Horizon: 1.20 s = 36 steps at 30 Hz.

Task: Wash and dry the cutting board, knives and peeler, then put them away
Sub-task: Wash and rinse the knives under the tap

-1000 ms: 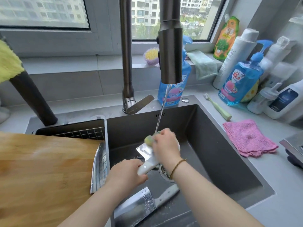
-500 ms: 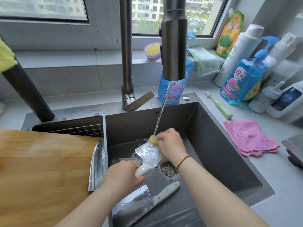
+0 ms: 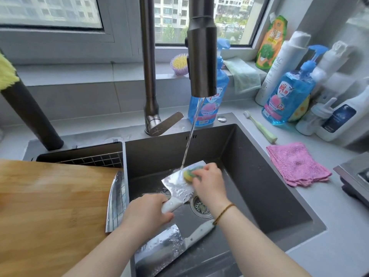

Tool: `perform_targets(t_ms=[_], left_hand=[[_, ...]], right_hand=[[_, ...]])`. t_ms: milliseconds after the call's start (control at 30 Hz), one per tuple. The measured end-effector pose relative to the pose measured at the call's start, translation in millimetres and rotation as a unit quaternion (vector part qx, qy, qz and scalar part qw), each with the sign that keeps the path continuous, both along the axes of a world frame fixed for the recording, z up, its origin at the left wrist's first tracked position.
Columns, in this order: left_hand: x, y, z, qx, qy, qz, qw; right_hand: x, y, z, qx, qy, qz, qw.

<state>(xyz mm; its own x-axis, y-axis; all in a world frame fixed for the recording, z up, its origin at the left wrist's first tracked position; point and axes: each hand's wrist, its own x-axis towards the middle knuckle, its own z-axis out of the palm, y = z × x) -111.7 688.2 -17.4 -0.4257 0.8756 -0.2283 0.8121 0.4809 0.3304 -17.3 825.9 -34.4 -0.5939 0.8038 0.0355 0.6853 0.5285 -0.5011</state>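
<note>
1. The left hand (image 3: 147,212) is gripping the white handle of a cleaver (image 3: 179,183), fingers curled round it, holding the blade over the sink (image 3: 259,176).
2. The right hand (image 3: 207,181) is pinching a sponge (image 3: 189,174) and pressing it on the blade, where the water stream (image 3: 189,140) is landing.
3. A second cleaver (image 3: 159,248) is lying on the sink floor.
4. The cutting board (image 3: 50,206) is lying just left of the sink.

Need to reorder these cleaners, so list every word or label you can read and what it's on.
"AC": tall white bottle, running up its side; any letters before it are unclear.
Blue detergent bottle on the counter: logo characters too blurred.
Blue detergent bottle behind the faucet: label too blurred.
Orange pouch: green characters too blurred.
White bottle with dark label: print too small.
</note>
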Motion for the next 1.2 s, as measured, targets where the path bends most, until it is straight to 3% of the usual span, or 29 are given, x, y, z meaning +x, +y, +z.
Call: perform_targets(t_ms=[100, 267, 367, 433, 567, 600, 700, 767, 833, 867, 933, 1033, 1200], left_hand=[[0.6, 2.1, -1.1, 0.003, -0.007, 0.009, 1.0], [1.4, 4.4, -2.7, 0.01, 0.011, 0.005, 1.0], [0.9, 7.2, -1.9, 0.011, 0.015, 0.007, 1.0], [-0.2, 7.4, -3.1, 0.011, 0.017, 0.01, 1.0], [2.4, 6.7, -5.1, 0.001, 0.018, 0.012, 1.0], [2.8, 6.4, -5.1, 0.001, 0.018, 0.01, 1.0], [1.7, 7.1, -7.4, -0.017, 0.034, 0.004, 0.999], [0.8, 7.3, -8.2, -0.042, 0.03, -0.005, 0.999], [0.9, 7.0, -6.3, -0.05, -0.046, 0.017, 0.998], [0.1, 6.1, -4.6, -0.04, -0.131, 0.05, 0.989], [-3.2, 3.5, -0.1, -0.006, -0.32, 0.11, 0.941], [-8.4, 2.7, 1.3, 0.013, -0.447, 0.127, 0.885], [-7.7, 3.0, 0.3, 0.065, -0.551, 0.191, 0.81]], right_hand=[[6.3, -30.3, -2.0, -0.002, 0.024, 0.105, 0.994], [18.3, -4.2, -6.4, 0.068, 0.038, -0.052, 0.996], [10.4, -33.4, -1.8, 0.045, 0.045, 0.056, 0.996], [13.1, -37.4, -6.8, 0.08, 0.079, 0.102, 0.988], [23.0, -1.4, -7.1, 0.06, 0.086, -0.082, 0.991], [23.5, -0.9, -8.8, 0.063, 0.084, -0.089, 0.99], [13.1, -26.9, -0.3, 0.049, 0.067, 0.065, 0.994], [12.3, -21.6, -7.0, 0.079, 0.097, 0.08, 0.989], [17.3, -2.5, -1.4, 0.016, 0.125, -0.051, 0.991], [22.4, 7.2, -0.5, -0.008, 0.16, -0.127, 0.979], [30.6, 15.4, -1.8, -0.046, 0.214, -0.22, 0.951], [25.4, -8.3, -0.1, -0.092, 0.222, -0.152, 0.959], [6.3, -36.5, -10.7, -0.079, 0.174, -0.055, 0.98]])
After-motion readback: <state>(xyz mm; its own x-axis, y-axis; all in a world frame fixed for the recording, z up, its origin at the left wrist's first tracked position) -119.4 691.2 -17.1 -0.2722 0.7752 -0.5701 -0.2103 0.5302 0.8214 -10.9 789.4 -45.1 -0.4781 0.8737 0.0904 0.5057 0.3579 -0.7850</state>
